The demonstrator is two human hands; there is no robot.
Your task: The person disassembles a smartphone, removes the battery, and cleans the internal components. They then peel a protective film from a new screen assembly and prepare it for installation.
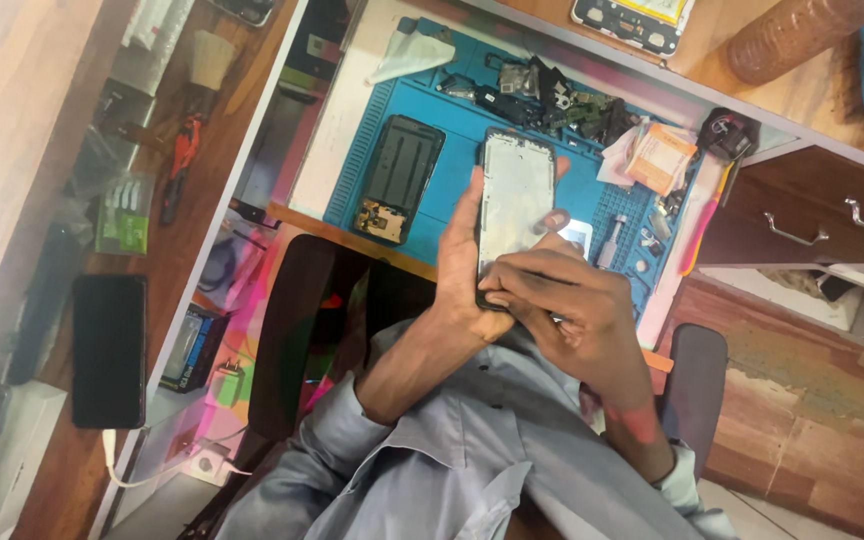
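Silvery phone frame [514, 215], long axis pointing away, gripped by left hand [462, 265]; right hand [562, 300] seemingly pinches its near end.

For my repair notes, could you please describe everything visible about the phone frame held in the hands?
The phone frame is a slim dark rectangle with a pale, silvery inner face and rounded corners. It is raised above the blue mat. The left hand cradles its side and back; the right hand presses fingers on its lower end, covering that part.
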